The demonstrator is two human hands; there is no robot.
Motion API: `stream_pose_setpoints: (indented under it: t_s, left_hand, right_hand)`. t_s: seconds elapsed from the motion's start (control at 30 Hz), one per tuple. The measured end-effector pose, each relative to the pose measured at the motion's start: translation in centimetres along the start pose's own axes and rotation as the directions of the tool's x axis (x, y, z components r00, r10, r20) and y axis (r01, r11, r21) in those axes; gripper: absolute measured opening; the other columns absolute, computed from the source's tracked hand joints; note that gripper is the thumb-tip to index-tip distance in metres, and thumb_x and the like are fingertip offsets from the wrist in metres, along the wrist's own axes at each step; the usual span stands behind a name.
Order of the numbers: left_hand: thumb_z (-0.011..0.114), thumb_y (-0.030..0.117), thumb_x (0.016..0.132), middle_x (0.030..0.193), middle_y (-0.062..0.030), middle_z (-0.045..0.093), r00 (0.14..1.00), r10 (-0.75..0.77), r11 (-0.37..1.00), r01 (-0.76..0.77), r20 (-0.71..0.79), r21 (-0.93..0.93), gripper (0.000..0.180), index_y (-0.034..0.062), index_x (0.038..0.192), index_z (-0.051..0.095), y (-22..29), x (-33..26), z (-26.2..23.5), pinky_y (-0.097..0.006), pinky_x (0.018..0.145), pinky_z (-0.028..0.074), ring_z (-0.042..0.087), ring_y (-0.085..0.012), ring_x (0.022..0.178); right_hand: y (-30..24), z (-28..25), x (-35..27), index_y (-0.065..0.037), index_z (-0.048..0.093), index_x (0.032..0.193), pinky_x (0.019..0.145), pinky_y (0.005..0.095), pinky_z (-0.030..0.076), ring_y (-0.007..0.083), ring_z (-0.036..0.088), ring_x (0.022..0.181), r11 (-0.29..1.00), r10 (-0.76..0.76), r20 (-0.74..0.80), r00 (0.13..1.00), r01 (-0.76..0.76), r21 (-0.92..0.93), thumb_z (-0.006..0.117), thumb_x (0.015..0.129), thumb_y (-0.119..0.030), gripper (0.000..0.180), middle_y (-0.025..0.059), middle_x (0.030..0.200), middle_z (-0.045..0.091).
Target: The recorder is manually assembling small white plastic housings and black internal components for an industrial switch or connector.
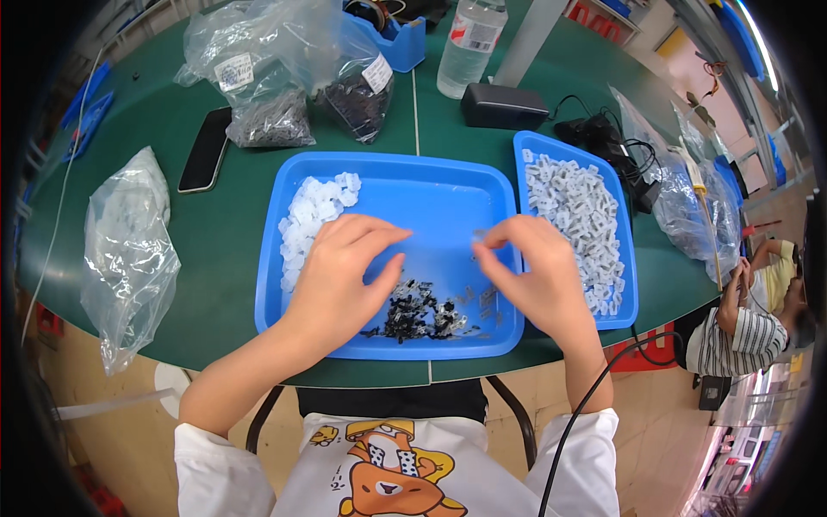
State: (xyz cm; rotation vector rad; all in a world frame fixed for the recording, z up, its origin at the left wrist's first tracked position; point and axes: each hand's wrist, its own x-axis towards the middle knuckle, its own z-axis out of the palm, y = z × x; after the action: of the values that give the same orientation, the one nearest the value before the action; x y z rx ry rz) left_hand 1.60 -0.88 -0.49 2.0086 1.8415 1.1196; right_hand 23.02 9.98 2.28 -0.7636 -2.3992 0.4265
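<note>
Over the large blue tray (465,177), my left hand (349,263) is raised near the white translucent plastic pieces (314,211), its thumb and index finger apart with nothing visible between them. Facing it, my right hand (538,267) hovers above the tray's right side, thumb and index fingertips close together. Something small and greyish shows at those fingertips, too blurred to name. Below and between the hands lies a loose pile of small black and clear parts (418,314). A few small grey pieces (488,302) are scattered beside that pile.
A second blue tray (631,284) full of light grey plastic parts (577,215) adjoins on the right. Plastic bags (129,250), a phone (205,151), a water bottle (472,47) and a dark box (504,105) surround the trays. A black cable (564,431) passes my right arm. Another person (741,332) sits at right.
</note>
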Motion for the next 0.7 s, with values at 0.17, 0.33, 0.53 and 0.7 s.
stream_pose_setpoints:
  t_s: [0.17, 0.33, 0.53, 0.7]
  left_hand:
    - [0.069, 0.011, 0.081, 0.132, -0.0145, 0.051, 0.997, -0.078, 0.937, 0.076, -0.01, 0.34, 0.038, 0.0043, 0.118, 0.062, -0.1, -0.5, 0.3, -0.048, 0.107, 0.032, 0.04, -0.0381, 0.13]
    - [0.067, 0.015, 0.084, 0.135, -0.0176, 0.047, 0.996, -0.066, 0.908, 0.038, 0.054, 0.416, 0.042, 0.0042, 0.123, 0.058, -0.7, -1.0, 1.0, -0.052, 0.11, 0.026, 0.034, -0.0411, 0.134]
    - [0.066, 0.015, 0.084, 0.134, -0.0177, 0.048, 0.996, -0.057, 0.911, 0.026, 0.065, 0.411, 0.043, 0.0042, 0.124, 0.057, -0.6, -0.7, 1.0, -0.052, 0.109, 0.026, 0.034, -0.0407, 0.133]
    - [0.066, 0.016, 0.084, 0.134, -0.0175, 0.048, 0.996, -0.064, 0.912, 0.032, 0.064, 0.409, 0.043, 0.0042, 0.124, 0.057, -0.6, -0.8, 0.9, -0.052, 0.109, 0.025, 0.035, -0.0406, 0.133]
  right_hand:
    - [4.8, -2.5, -2.6, -0.003, 0.059, 0.09, 0.081, 0.0398, 0.044, 0.0304, 0.059, 0.089, 0.844, 0.204, -0.287, 0.936, -0.316, -0.433, 0.07, 0.08, -0.008, 0.016, 0.0123, 0.091, 0.064]
    - [6.5, -3.0, -3.6, -0.003, 0.058, 0.11, 0.101, 0.0452, 0.036, 0.0331, 0.05, 0.118, 0.849, 0.211, -0.215, 0.954, -0.288, -0.443, 0.067, 0.085, -0.011, 0.028, 0.0161, 0.125, 0.055]
    - [8.5, -2.2, -2.2, -0.013, 0.046, 0.139, 0.114, 0.0523, 0.022, 0.0343, 0.038, 0.136, 0.848, 0.059, 0.202, 0.978, 0.058, -0.527, 0.054, 0.095, -0.022, 0.045, 0.0115, 0.144, 0.044]
    - [11.5, -3.6, -1.2, -0.016, 0.049, 0.138, 0.112, 0.0529, 0.025, 0.0346, 0.038, 0.135, 0.798, 0.089, 0.164, 0.982, 0.028, -0.601, 0.05, 0.097, -0.028, 0.043, 0.0111, 0.146, 0.043]
